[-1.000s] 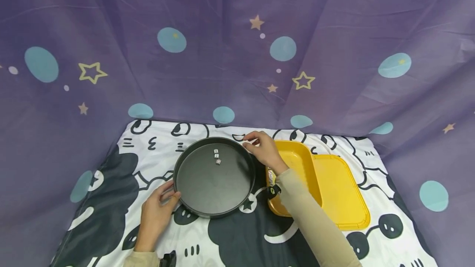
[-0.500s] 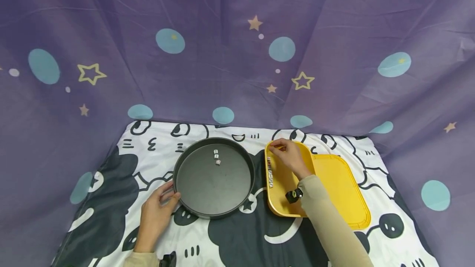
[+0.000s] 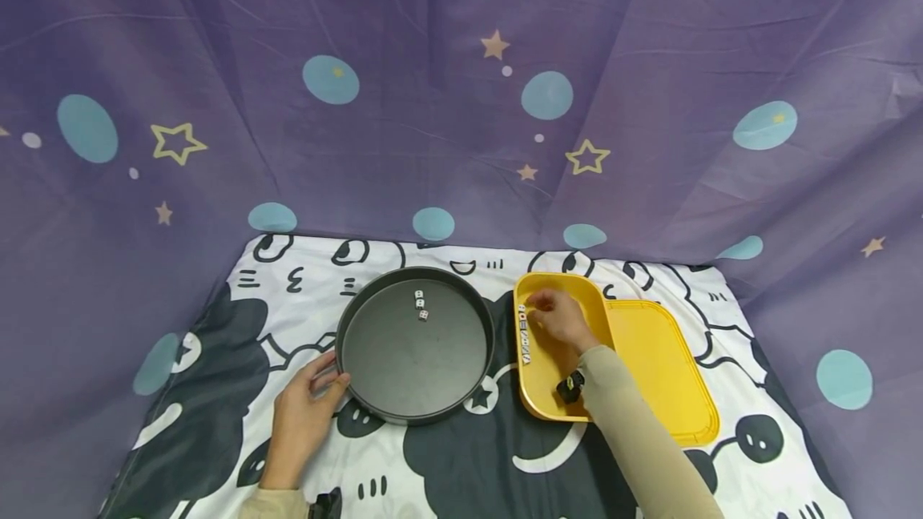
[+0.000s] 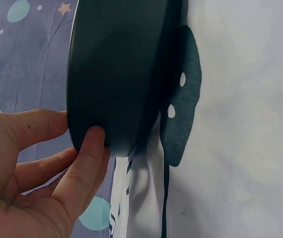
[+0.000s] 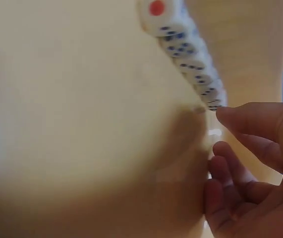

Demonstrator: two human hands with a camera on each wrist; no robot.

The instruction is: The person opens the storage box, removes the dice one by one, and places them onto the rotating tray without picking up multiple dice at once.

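Note:
A round dark pan [image 3: 414,375] lies on the patterned cloth, with three white dice [image 3: 423,315] inside it. My left hand [image 3: 303,415] holds its left rim, thumb on the edge and fingers against the outer side, as the left wrist view shows. My right hand [image 3: 561,319] is inside the yellow box [image 3: 604,319]. A row of several white dice [image 5: 186,52] runs along the box's left wall. In the right wrist view, a fingertip touches the die at the row's far end, and the other fingers are bent. Whether that die is pinched is hidden.
A flat yellow lid [image 3: 671,375] lies against the box's right side. Behind the cloth [image 3: 360,455] hangs a purple curtain [image 3: 433,102] with stars and dots. The box and the pan stand apart, with a strip of cloth between them.
My right hand has moved from beside the pan's right rim into the yellow box, then slightly down along the dice row. My left hand and the pan stay in place.

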